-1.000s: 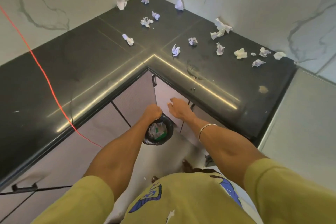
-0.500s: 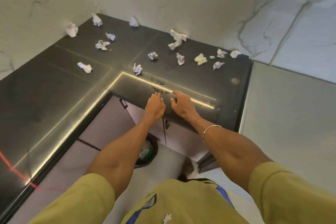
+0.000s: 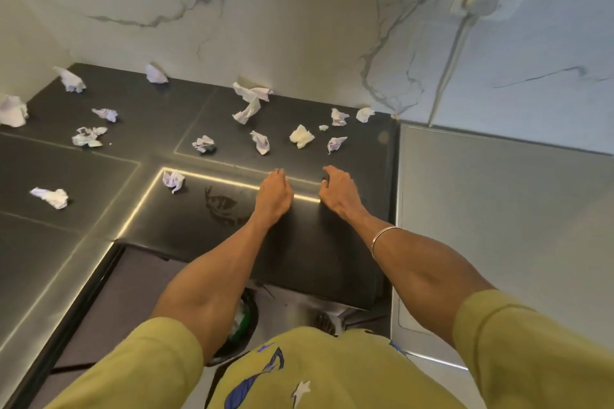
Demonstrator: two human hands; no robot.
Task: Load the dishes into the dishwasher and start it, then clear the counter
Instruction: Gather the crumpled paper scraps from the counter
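Reaching out over the black counter (image 3: 99,176), left hand (image 3: 273,194) and right hand (image 3: 339,192) both empty, fingers loosely curled. Lying just beyond the fingertips toward the wall: crumpled paper scraps, with the cream wad (image 3: 301,136) between the two hands' lines and the white-purple scrap (image 3: 260,142) nearer the left. Probably next to be gathered.

Bright daylight, thin glare lines across the glossy counter (image 3: 83,176), soft focus, wide-angle bending at edges
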